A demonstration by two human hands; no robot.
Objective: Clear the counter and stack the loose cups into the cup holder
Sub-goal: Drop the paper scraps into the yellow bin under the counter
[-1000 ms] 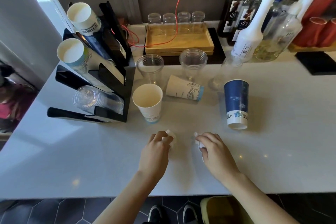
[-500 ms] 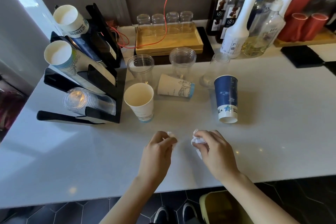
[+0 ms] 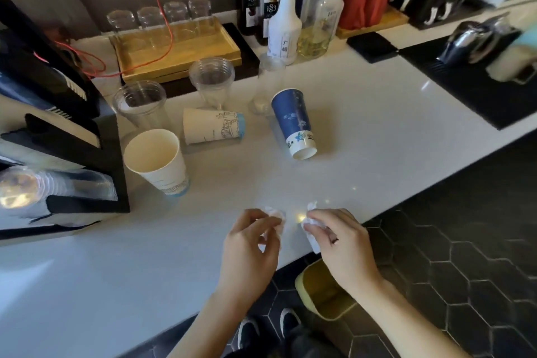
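Cups [image 3: 157,160] stand beyond both hands, each pinching crumpled paper.

We see a smooth, glossy white table [image 3: 377,113], matt paper cups [image 3: 157,160], clear glossy plastic cups [image 3: 211,78], a wooden tray [image 3: 203,52], and crumpled white paper [image 3: 276,216] in each hand.

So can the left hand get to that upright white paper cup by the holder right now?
Probably not yet: the path across the counter looks free, but the left hand is pinching a crumpled paper scrap, which needs dropping before it can take the white paper cup.
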